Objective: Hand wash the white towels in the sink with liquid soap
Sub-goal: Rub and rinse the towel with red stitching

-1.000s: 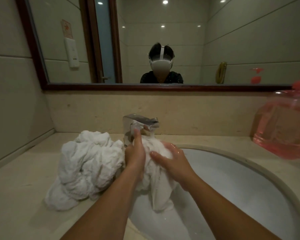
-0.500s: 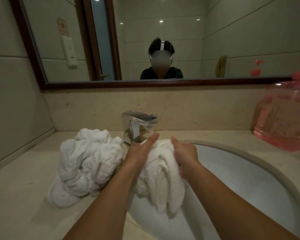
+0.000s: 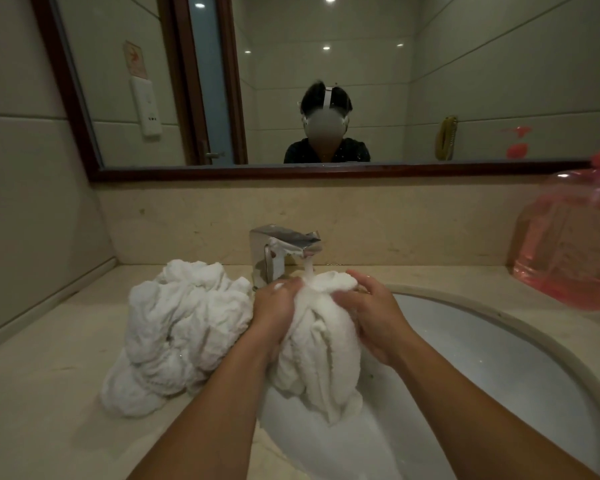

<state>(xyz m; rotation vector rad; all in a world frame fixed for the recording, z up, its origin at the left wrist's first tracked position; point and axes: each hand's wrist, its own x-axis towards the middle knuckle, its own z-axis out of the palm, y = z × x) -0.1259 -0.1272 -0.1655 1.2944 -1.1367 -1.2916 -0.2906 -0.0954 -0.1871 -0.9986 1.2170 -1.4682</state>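
A bunched wet white towel [image 3: 321,351] hangs over the left part of the white sink [image 3: 499,358], right under the chrome faucet [image 3: 281,249]. Water runs from the spout onto the towel's top. My left hand [image 3: 274,315] grips the towel's left side and my right hand [image 3: 371,313] grips its right side, both curled round the cloth. A heap of other white towels [image 3: 181,327] lies on the counter left of the sink.
A large clear jug of pink liquid soap [image 3: 575,244] stands on the beige counter [image 3: 49,410] at the right. A dark-framed mirror [image 3: 326,173] runs along the back wall above the backsplash. A tiled wall closes the left side.
My right hand has shifted round the towel from flat on its front to gripping its right side, and both hands have bunched the cloth tighter under the running water.
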